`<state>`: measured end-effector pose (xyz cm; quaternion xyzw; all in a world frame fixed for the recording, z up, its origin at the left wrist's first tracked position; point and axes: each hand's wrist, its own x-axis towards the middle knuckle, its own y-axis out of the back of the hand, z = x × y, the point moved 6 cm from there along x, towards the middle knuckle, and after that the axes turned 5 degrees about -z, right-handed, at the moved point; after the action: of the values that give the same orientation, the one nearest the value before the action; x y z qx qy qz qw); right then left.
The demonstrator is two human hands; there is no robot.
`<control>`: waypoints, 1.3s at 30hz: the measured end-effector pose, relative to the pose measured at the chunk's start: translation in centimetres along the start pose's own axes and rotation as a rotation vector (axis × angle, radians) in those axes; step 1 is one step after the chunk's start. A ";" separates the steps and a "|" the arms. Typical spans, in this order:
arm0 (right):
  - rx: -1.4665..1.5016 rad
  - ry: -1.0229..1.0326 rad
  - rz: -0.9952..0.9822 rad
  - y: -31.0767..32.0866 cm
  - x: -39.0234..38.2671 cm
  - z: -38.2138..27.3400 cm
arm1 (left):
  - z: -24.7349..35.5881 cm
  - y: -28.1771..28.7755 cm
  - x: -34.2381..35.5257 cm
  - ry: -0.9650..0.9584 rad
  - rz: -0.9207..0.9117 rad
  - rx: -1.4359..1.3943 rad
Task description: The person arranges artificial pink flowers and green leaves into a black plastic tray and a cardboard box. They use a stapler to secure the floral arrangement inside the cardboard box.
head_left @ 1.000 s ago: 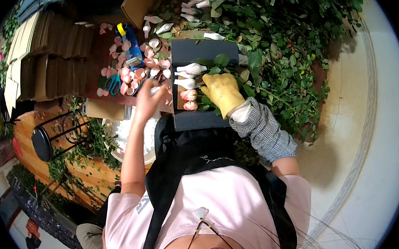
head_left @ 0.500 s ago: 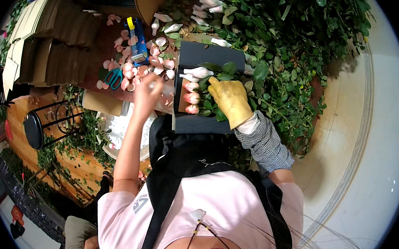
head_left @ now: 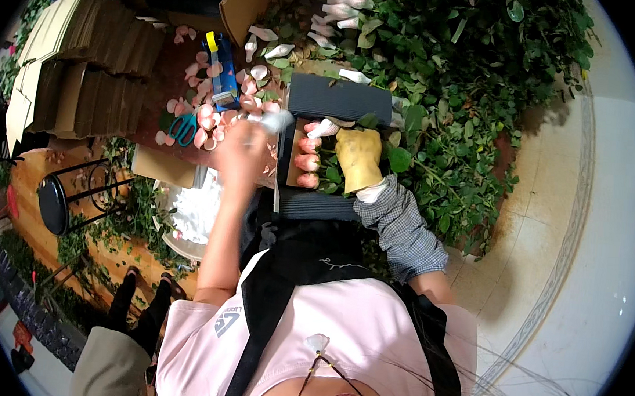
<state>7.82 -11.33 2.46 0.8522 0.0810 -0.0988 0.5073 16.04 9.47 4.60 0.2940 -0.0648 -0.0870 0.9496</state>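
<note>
My right hand (head_left: 358,159), in a yellow glove, is closed over the stems of several roses, its fingertips mostly hidden. Pink rose heads (head_left: 307,162) lie in a column left of the glove, on cardboard inside a dark corrugated wrapper (head_left: 339,99). At the top of the column, one rose still wears a white net sleeve (head_left: 325,128). Bare and smeared by motion, my left hand (head_left: 244,145) is left of the wrapper, closed on a blurred white net sleeve (head_left: 273,120).
Loose pink petals (head_left: 207,115), teal scissors (head_left: 183,129) and a blue tape dispenser (head_left: 225,81) lie on the left. Cardboard stacks (head_left: 91,72) stand beyond. Leafy stems (head_left: 455,119) heap up on the right, with net-covered roses (head_left: 341,12) at the back. A tub of white nets (head_left: 195,211) sits below.
A net sleeve has come off one rose, baring another pink head. My left hand now has a white net sleeve beside the wrapper. The gloved hand has shifted slightly left.
</note>
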 end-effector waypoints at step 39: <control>0.112 -0.036 0.167 7.1 -6.7 -6.1 | 22.5 9.2 -9.4 -0.706 -0.649 -2.192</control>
<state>3.53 -9.55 12.99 0.8811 -0.0048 -0.0759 0.4669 4.08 6.59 27.60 -0.7098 -0.1361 -0.4076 0.5582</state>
